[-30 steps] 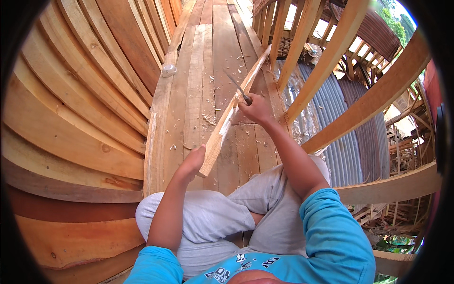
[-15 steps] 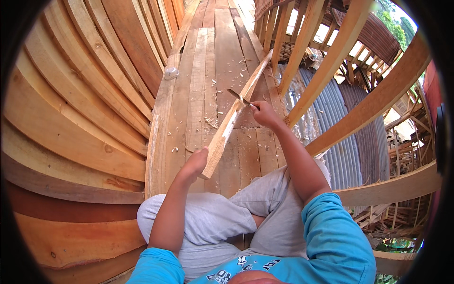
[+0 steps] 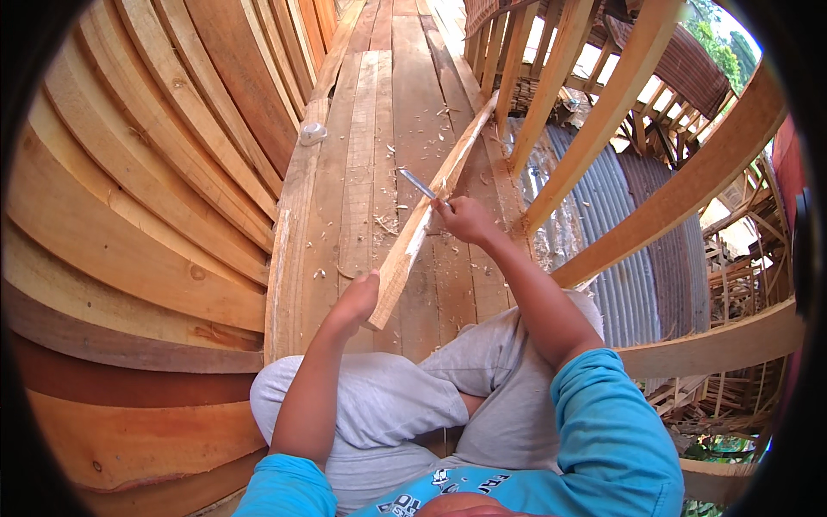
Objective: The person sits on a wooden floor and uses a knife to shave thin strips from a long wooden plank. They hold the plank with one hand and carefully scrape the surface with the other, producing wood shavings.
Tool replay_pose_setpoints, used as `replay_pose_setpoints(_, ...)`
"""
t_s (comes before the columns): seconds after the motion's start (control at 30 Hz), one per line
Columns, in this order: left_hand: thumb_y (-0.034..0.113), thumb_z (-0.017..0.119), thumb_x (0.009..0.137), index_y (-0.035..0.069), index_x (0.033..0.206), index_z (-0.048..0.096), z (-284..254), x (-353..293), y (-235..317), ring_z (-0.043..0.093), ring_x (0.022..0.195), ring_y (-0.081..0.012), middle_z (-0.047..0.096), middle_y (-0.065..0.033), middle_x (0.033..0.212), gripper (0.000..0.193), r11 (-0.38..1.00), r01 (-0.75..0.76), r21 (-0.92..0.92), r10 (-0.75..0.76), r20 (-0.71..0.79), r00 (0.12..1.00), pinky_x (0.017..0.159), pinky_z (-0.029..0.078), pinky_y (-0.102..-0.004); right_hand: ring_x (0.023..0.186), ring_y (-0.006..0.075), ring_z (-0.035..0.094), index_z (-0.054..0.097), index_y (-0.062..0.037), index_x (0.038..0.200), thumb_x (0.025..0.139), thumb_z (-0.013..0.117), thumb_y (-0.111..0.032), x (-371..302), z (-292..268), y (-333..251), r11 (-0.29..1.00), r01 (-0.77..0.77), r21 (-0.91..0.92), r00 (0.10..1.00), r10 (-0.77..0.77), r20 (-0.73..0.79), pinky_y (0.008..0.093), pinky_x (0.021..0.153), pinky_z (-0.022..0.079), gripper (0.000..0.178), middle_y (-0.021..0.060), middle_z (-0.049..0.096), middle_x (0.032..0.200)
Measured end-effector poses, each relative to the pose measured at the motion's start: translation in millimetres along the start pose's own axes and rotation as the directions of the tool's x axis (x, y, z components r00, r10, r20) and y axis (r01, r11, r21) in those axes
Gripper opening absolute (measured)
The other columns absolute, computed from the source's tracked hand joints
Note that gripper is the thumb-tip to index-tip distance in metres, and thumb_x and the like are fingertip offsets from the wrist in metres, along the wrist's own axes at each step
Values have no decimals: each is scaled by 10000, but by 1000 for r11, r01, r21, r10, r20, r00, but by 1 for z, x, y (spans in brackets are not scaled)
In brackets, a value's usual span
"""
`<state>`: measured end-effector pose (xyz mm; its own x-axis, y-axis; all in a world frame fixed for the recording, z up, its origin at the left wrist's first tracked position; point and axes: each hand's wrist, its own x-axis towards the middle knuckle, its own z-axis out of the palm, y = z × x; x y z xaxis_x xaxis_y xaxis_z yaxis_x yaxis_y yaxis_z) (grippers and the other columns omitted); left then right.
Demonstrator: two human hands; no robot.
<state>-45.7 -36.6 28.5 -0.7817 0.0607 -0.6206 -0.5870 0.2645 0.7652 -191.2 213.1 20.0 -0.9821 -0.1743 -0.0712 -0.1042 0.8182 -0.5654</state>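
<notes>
The strip of wood [image 3: 407, 247] is looking matt, its pale edge roughening into splinters. The knife [image 3: 417, 183] is glinting, its metal blade smooth. Beyond the right edge of the matt wooden floor [image 3: 417, 95], corrugated metal sheets [image 3: 605, 241] are showing ridges; soft cloth trousers [image 3: 379, 392] are creasing dully.

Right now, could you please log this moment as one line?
left hand: holding wooden strip, near end | right hand: holding knife across strip | shavings: scattered on plank floor
</notes>
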Motion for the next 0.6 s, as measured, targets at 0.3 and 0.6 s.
replay_pose_setpoints(0.3,374,272,1049,-93,1292,522,3,-8,2,576,1140,-321,603,-251,1228,583,996,-40,80,43,-43,998,1003,402,-407,382,92,234,316,-162,581,1013,290,-584,4,-10,0,729,-524,441,793,228,565,288,360,166,605,-34,302,500)
replay_pose_setpoints(0.6,383,276,1047,-86,1309,504,0,-6,-7,576,1130,-306,605,-238,1221,584,995,-38,97,42,-40,998,1005,398,-398,406,67,161,295,-179,576,1009,302,-481,0,-20,9,672,-663,330,444,-2,896,251,362,115,528,-70,223,506)
